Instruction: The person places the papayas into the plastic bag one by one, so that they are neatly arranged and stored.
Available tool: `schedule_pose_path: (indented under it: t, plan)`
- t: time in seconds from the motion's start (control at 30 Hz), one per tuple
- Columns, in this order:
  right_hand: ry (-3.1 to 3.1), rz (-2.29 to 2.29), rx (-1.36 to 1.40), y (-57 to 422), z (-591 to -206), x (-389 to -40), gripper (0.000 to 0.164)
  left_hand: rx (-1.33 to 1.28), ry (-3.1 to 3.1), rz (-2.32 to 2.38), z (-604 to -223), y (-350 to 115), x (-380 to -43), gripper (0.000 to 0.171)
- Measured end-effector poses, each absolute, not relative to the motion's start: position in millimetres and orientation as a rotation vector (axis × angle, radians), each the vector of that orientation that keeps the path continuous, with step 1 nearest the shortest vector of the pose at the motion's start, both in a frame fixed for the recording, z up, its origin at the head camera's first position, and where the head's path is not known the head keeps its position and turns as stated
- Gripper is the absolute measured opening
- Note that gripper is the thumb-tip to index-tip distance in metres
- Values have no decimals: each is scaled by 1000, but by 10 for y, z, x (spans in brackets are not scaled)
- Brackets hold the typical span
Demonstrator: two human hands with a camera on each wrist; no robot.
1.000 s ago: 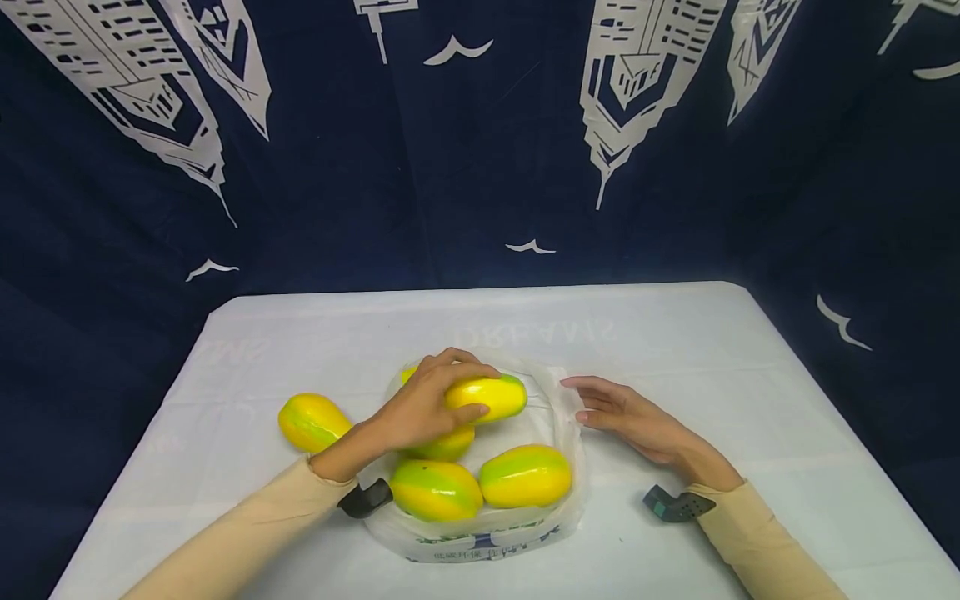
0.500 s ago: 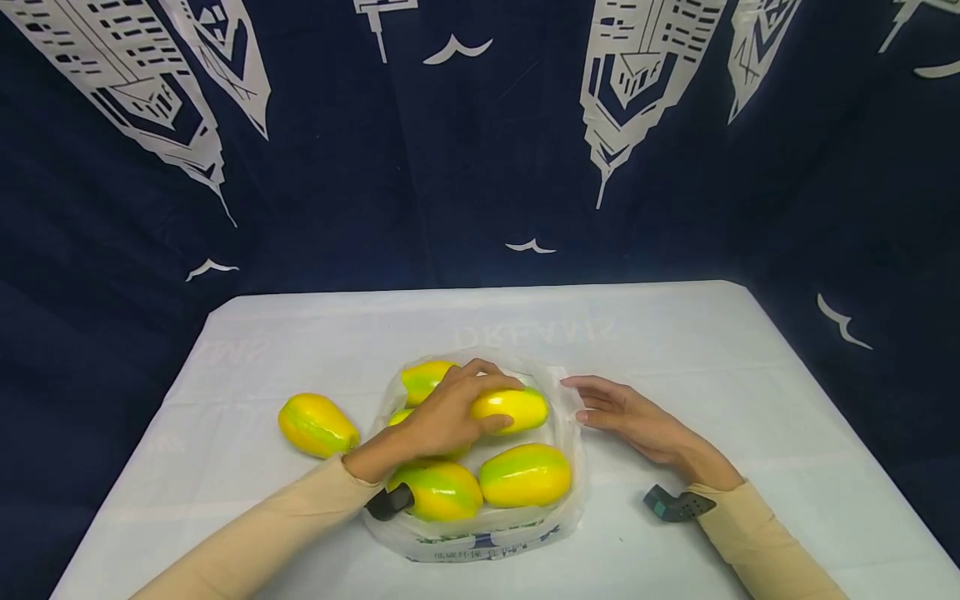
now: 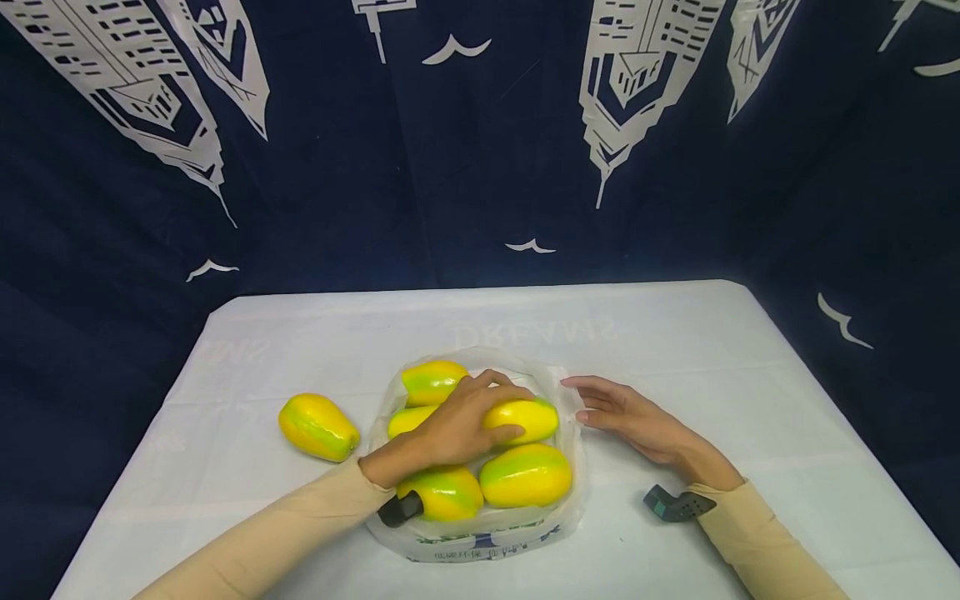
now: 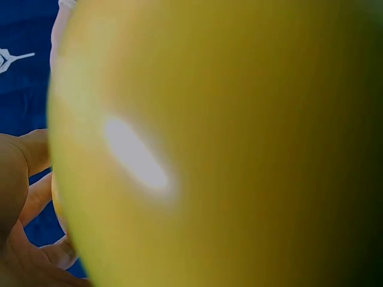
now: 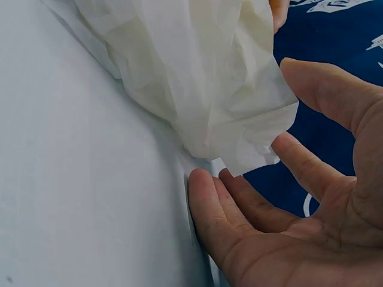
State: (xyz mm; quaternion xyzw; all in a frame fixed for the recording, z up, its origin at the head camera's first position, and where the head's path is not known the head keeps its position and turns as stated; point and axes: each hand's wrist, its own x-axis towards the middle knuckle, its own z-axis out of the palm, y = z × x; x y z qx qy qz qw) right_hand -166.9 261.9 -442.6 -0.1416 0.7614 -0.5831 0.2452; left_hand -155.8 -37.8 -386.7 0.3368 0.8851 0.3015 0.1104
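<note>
My left hand (image 3: pixel 467 423) grips a yellow-green papaya (image 3: pixel 531 418) from above, at the right side inside an open white plastic bag (image 3: pixel 487 547). Several other papayas lie in the bag: one at the back (image 3: pixel 433 381), one mostly under my left hand, and two along the front, the right one (image 3: pixel 527 477) just below the held one. In the left wrist view a papaya (image 4: pixel 197 209) fills most of the picture and hides the grip. My right hand (image 3: pixel 633 417) is held beside the bag's right edge, fingers apart around the crumpled plastic (image 5: pixel 197 78) without visibly pinching it.
One more papaya (image 3: pixel 318 427) lies on the white table cover (image 3: pixel 225 517), left of the bag. A dark blue curtain (image 3: pixel 480 167) with white building prints hangs behind the table. Black wrist devices sit on both arms, the left one (image 3: pixel 401 508) over the front left papaya.
My left hand has carried the papaya rightward and slightly toward me, lower into the bag, uncovering more of the fruit at the back left. My right hand has stayed still.
</note>
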Motion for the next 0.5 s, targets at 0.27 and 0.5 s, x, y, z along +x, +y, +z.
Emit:
schedule_pose_path:
  t: [0.27,0.5]
  plan:
    - [2082,-1584,-384,2612,-4416,-1666,57,991,2582,792,-3867,-391,-1530,43]
    - [2088,-1582,-377,2610,-4419,-1669,58,1028,2568,772,-3883,-415,-1533,42]
